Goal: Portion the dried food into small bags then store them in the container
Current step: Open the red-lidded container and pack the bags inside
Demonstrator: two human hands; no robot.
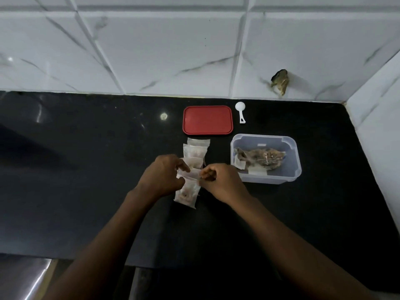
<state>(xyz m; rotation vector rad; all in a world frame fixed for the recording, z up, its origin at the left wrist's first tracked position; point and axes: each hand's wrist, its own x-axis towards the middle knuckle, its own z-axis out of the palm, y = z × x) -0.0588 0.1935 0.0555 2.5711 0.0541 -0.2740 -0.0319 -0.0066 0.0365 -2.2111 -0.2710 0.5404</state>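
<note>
A small clear bag (187, 192) with brownish dried food hangs over the black counter (86, 169). My left hand (161, 175) and my right hand (220, 180) both pinch its top strip, one at each end. Behind it, several filled small bags (195, 151) lie in an overlapping row toward the back. To the right stands a clear plastic container (290, 152), uncovered, holding a larger bag of dried food (263, 159) and some small packets. Its red lid (207, 120) lies flat behind the bags.
A white plastic scoop (240, 111) lies right of the lid near the tiled wall. A side wall closes the counter on the right. The counter's front edge runs below my forearms, with a metal surface at the lower left.
</note>
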